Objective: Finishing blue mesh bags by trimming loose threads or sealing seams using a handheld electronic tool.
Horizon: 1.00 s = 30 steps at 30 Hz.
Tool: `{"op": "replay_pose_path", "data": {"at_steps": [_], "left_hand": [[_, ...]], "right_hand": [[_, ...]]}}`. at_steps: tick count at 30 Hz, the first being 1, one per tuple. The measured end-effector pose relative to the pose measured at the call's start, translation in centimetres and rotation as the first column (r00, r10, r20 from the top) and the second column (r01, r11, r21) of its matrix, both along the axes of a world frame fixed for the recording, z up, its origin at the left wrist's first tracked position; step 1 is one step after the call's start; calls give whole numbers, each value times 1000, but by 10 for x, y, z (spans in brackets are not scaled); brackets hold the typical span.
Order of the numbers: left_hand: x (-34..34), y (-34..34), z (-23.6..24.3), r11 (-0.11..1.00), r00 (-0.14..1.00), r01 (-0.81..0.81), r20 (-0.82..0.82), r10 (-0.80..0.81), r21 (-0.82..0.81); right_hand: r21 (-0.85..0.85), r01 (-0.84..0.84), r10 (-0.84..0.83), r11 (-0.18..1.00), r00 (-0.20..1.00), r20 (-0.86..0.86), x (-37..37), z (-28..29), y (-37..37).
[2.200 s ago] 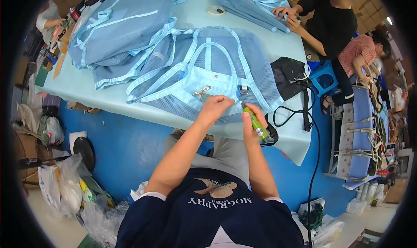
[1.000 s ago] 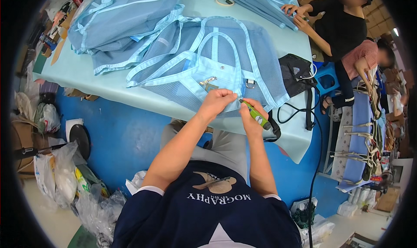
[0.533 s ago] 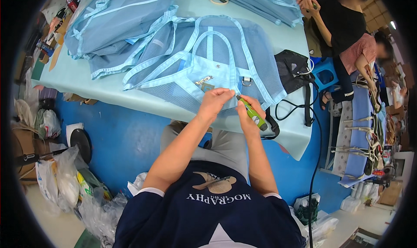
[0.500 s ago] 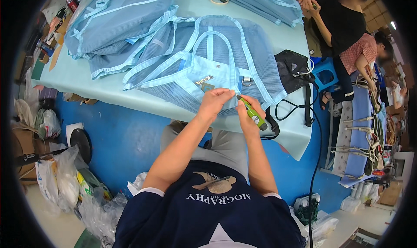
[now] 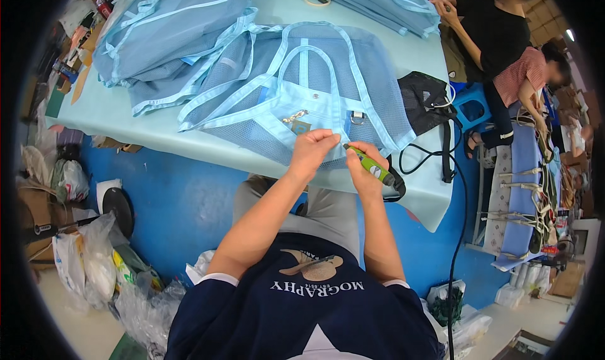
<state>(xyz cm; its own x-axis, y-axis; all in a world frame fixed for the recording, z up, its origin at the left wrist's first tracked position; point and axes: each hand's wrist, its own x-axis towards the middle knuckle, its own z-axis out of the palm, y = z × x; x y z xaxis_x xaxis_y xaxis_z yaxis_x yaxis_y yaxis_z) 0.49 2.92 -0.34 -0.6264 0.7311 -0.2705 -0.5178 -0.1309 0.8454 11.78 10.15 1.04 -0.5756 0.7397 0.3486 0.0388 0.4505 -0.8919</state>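
Note:
A light blue mesh bag [image 5: 302,82] with pale blue straps lies flat on the light blue table [image 5: 157,130]. My left hand [image 5: 312,152] pinches the bag's near edge, just below a small metal clasp [image 5: 296,117]. My right hand [image 5: 365,171] grips a green pen-shaped corded tool [image 5: 372,164], its tip pointing at the fabric beside my left fingers. A black cable runs from the tool over the table edge.
More blue mesh bags [image 5: 170,32] are piled at the table's left and another stack [image 5: 378,0] at the far right. A black mesh item [image 5: 425,101] lies right of the bag. Two seated people [image 5: 498,38] work at the far right. Plastic bags [image 5: 94,259] crowd the floor on the left.
My hands have stayed together at the bag's near edge with the green tool; the view has shifted slightly. Little else differs.

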Motion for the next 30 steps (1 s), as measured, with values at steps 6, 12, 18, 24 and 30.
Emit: {"op": "replay_pose_path", "data": {"at_steps": [6, 12, 18, 24, 30], "left_hand": [[1, 1, -1, 999, 1000, 10, 17, -11, 32], [1, 0, 1, 1000, 1000, 19, -7, -19, 5], [2, -2, 0, 999, 999, 41, -33, -42, -22], [4, 1, -2, 1000, 999, -2, -33, 2, -1], [3, -2, 3, 999, 999, 26, -32, -27, -31]], "right_hand": [[-39, 77, -78, 996, 997, -27, -6, -5, -3], [-37, 43, -43, 998, 999, 2, -1, 0, -2], [-50, 60, -59, 997, 998, 13, 1, 1, -3], [-77, 84, -87, 993, 995, -42, -3, -5, -4], [-48, 53, -54, 997, 998, -15, 1, -5, -3]]}}
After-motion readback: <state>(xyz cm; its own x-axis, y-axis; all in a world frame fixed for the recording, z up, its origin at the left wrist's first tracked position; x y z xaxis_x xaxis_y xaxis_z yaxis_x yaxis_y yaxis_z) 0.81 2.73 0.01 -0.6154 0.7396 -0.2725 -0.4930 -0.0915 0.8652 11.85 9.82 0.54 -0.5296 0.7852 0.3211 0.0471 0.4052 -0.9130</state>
